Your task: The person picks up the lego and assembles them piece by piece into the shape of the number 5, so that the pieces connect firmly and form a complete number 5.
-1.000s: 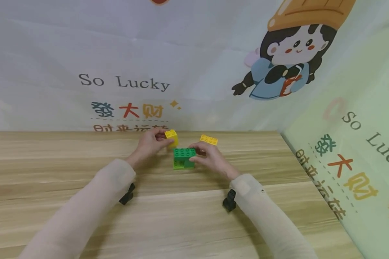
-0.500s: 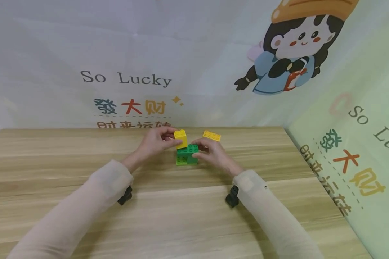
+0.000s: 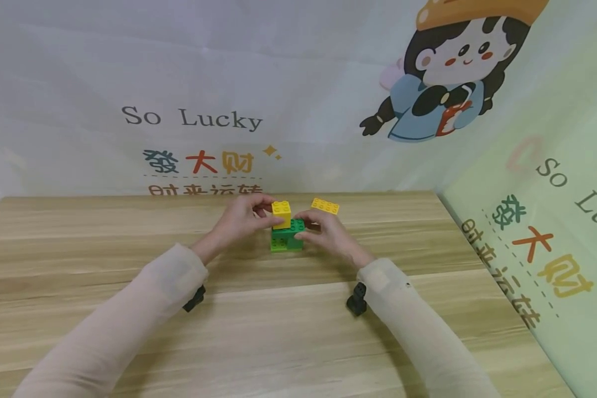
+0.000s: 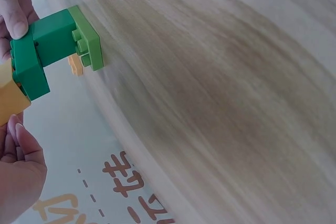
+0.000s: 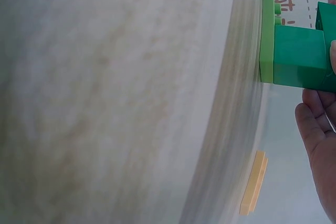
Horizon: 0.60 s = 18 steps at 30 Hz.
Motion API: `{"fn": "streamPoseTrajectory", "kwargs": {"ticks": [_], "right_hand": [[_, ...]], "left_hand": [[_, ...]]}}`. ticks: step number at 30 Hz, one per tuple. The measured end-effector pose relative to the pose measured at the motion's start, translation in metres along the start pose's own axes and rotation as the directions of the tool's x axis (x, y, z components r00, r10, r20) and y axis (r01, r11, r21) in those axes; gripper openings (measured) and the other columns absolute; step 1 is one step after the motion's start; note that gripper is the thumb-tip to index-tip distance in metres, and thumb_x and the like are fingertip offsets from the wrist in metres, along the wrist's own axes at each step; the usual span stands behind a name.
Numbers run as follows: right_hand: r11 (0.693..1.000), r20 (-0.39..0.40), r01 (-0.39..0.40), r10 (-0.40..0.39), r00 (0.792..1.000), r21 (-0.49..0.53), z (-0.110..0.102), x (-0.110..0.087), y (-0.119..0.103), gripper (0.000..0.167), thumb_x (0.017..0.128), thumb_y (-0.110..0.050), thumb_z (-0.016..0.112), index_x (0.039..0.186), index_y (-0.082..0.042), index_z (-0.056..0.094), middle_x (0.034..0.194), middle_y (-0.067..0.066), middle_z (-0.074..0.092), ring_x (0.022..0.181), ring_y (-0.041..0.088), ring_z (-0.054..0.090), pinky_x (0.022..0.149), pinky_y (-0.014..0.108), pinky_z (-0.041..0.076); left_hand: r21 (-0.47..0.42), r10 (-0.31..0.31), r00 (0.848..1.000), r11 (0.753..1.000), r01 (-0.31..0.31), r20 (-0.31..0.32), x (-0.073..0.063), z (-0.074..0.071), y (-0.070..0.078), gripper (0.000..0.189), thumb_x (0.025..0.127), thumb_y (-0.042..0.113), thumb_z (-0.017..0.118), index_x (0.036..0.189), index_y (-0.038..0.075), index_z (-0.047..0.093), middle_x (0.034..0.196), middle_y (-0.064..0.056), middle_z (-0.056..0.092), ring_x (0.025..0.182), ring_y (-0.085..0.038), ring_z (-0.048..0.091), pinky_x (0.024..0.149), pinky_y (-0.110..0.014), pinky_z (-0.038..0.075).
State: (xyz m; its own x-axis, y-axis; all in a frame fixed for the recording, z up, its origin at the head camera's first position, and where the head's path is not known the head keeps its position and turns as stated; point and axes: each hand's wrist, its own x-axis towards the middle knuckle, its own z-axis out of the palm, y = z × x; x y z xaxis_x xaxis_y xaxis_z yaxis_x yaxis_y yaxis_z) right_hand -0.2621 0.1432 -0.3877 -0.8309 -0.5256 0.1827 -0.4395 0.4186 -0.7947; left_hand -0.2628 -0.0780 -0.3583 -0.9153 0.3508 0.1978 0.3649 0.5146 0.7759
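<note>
My left hand [image 3: 236,224] pinches a yellow two-by-two toy brick [image 3: 281,213], thumb on its near face. The brick sits upright over the left end of a dark green brick [image 3: 280,234], their surfaces meeting in the head view. That green brick tops a small stack and overhangs to the left. Under its right half stands a second dark green block [image 5: 299,56], fixed to a thin light green base brick [image 4: 93,48] with bare studs. My right hand [image 3: 330,237] grips the stack's right end between thumb and fingers. Some right fingers are hidden behind the stack.
A flat yellow brick [image 3: 325,206] with several studs lies near the table's back edge, just behind the right hand. The wooden table [image 3: 278,331] meets a printed cloth backdrop [image 3: 303,110] at the back and right.
My left hand has carried the yellow brick rightward and down onto the green stack's left end. The right hand has kept its grip on the stack. The head view has shifted slightly.
</note>
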Motion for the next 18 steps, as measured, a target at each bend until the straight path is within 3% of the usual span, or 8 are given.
{"fn": "streamPoseTrajectory", "kwargs": {"ticks": [18], "right_hand": [[1.0,0.001,0.007,-0.007,1.0,-0.008,0.0002,0.0007,0.0027,0.034,0.085,-0.006,0.067,0.116,0.005,0.059,0.117,0.019,0.06,0.11,0.029,0.057,0.095,0.035,0.047]], "left_hand": [[0.08,0.071,0.997,0.994,-0.072,0.013,-0.0018,-0.0019,0.0025,0.035,0.078,0.022,0.077,0.106,0.004,0.067,0.094,-0.007,0.068,0.077,-0.017,0.056,0.065,-0.025,0.045]]}}
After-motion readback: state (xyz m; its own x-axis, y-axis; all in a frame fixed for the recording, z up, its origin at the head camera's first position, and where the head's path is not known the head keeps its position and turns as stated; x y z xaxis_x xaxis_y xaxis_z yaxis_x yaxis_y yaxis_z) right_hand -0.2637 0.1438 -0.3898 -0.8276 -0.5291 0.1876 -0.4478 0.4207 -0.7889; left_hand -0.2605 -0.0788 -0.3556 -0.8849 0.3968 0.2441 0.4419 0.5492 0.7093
